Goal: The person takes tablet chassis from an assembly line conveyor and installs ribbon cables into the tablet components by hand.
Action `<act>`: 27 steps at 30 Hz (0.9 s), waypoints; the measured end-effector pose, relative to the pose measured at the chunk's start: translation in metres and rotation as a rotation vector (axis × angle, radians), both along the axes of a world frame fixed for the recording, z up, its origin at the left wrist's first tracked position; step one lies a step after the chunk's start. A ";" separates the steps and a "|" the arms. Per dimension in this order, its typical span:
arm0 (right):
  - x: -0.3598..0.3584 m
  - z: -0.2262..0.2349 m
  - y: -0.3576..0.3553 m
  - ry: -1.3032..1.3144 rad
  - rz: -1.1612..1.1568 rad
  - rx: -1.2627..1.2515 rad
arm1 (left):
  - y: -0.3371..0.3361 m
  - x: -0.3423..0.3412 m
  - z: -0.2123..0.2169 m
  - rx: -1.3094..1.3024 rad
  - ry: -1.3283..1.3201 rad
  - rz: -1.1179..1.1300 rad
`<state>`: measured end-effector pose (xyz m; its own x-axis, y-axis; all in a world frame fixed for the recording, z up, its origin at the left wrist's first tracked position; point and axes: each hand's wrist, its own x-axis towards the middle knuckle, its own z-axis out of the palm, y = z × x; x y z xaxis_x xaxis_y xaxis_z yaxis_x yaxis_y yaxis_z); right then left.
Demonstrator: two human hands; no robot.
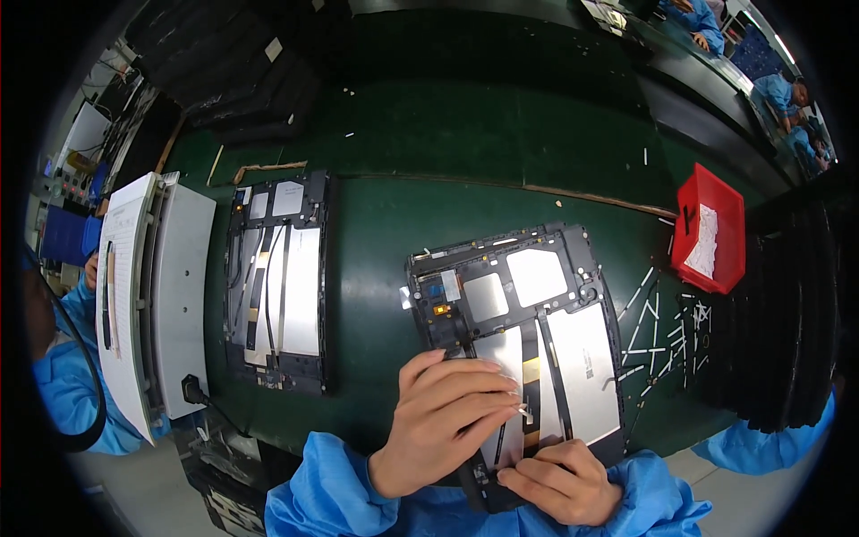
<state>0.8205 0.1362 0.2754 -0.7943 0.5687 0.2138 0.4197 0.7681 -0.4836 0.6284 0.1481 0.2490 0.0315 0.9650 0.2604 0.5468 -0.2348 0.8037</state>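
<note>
An opened tablet [580, 345] with silver battery plates, dark flat cables and a black frame lies tilted on the green bench in front of me. My left hand [447, 416] reaches over its left side, fingers together, with a small whitish piece [526, 413] at the fingertips above the middle cables. At the tablet's lower end, my right hand [565, 481] is closed with its fingertips against the inside; whatever they pinch is hidden. A second opened tablet [300, 286] of the same kind lies to the left, apart from both hands.
Right of the tablet, thin white strips [658, 336] lie scattered near a red bin [734, 224] holding white pieces. Black stacked trays [769, 313] stand at far right, more [224, 67] at back left. A white case [183, 295] with papers and pens stands left. Other people sit nearby.
</note>
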 end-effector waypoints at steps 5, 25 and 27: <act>-0.002 -0.005 0.001 0.012 -0.020 0.006 | 0.003 -0.001 -0.003 -0.011 0.006 0.005; -0.006 0.000 0.005 0.171 -0.064 0.066 | 0.003 0.002 0.004 -0.038 0.004 0.016; -0.007 0.001 0.005 0.169 -0.067 0.064 | 0.004 0.001 0.005 -0.049 0.008 0.019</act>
